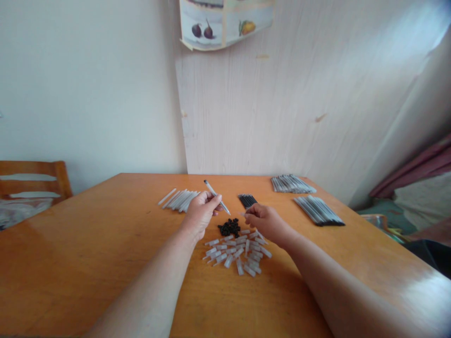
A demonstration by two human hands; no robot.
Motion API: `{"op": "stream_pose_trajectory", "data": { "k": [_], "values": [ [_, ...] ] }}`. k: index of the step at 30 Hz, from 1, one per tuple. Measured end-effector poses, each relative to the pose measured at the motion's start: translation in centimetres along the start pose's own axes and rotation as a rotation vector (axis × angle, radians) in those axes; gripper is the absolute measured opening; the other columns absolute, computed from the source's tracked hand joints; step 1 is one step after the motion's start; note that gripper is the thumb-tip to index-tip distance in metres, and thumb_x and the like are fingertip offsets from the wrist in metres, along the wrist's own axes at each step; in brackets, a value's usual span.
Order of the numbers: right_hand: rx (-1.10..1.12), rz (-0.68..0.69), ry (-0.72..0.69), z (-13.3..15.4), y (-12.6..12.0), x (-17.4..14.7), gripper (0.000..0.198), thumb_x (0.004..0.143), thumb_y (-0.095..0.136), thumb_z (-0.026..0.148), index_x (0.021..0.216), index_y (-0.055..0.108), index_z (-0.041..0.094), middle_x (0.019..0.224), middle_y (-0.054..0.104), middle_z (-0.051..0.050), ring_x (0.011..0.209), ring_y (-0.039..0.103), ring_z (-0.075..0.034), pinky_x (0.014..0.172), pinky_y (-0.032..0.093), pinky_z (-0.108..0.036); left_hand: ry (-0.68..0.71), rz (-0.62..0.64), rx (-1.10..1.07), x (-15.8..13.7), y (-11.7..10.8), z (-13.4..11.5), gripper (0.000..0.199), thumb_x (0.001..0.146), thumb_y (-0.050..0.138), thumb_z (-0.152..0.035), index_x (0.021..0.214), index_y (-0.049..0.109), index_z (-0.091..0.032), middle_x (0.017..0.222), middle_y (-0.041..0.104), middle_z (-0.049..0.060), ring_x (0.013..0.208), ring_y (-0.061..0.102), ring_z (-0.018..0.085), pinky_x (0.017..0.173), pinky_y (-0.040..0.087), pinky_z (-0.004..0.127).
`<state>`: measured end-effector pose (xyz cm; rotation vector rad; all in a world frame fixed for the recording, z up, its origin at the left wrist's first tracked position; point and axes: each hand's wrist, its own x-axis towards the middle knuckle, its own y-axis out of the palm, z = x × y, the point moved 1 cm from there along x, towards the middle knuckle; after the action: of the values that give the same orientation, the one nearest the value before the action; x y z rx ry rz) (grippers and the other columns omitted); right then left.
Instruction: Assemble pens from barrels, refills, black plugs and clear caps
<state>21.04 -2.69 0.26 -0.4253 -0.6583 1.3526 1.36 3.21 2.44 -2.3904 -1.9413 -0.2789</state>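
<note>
My left hand (204, 209) grips a pen (212, 188) slantwise, its black end up and its tip pointing down to the right. Just across from that tip, my right hand (264, 220) pinches a small translucent pen cap (243, 214), mostly covered by the fingers. Below the hands lies a loose spread of clear pen caps (229, 251). A little heap of black plugs (229, 227) sits between them and the hands. Clear pen barrels (179, 201) lie behind my left hand, and a row of black-filled refills (247, 201) behind my right.
On the right of the wooden table (88, 253) lie a stack of pens with black ends (319, 210) and a farther bundle of pens (292, 183). A wooden chair (31, 166) stands at the left. The wall (282, 117) rises behind the table's far edge.
</note>
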Motion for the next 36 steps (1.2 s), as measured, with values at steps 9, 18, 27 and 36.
{"op": "stream_pose_trajectory", "data": {
  "k": [9,18,27,36],
  "values": [
    [0.423,0.137,0.142,1.3,1.1,-0.8,0.014,0.081,0.06,0.029,0.075,0.055,0.017,0.062,0.06,0.001,0.049,0.05,-0.008,0.045,0.037,-0.02,-0.005,0.008,-0.131,0.1,0.1,0.2,0.032,0.07,0.074,-0.039,0.082,0.058,-0.015,0.074,0.067,0.004,0.067,0.063,0.014,0.063,0.046,0.024],
    [0.523,0.166,0.144,1.8,1.1,-0.9,0.014,0.084,0.058,0.028,0.077,0.054,0.017,0.065,0.063,0.0,0.047,0.048,-0.006,0.042,0.035,-0.018,-0.007,0.033,-0.119,0.1,0.3,0.4,0.028,0.073,0.072,-0.038,0.081,0.057,-0.016,0.073,0.067,0.003,0.067,0.063,0.013,0.064,0.047,0.024],
    [0.561,0.167,0.145,2.2,1.1,-1.0,0.016,0.084,0.058,0.031,0.076,0.053,0.017,0.068,0.065,-0.002,0.048,0.05,-0.007,0.043,0.038,-0.018,-0.018,0.043,-0.113,-0.1,0.6,0.5,0.029,0.073,0.071,-0.039,0.082,0.057,-0.016,0.075,0.068,0.004,0.068,0.063,0.013,0.065,0.047,0.026],
    [0.618,0.159,0.133,2.4,1.0,-1.1,0.018,0.081,0.06,0.034,0.08,0.052,0.017,0.069,0.065,-0.001,0.05,0.052,-0.008,0.047,0.041,-0.02,-0.037,0.075,-0.143,-0.6,1.3,0.7,0.031,0.072,0.073,-0.04,0.083,0.057,-0.016,0.077,0.068,0.005,0.072,0.065,0.015,0.067,0.048,0.027]
  ]
}}
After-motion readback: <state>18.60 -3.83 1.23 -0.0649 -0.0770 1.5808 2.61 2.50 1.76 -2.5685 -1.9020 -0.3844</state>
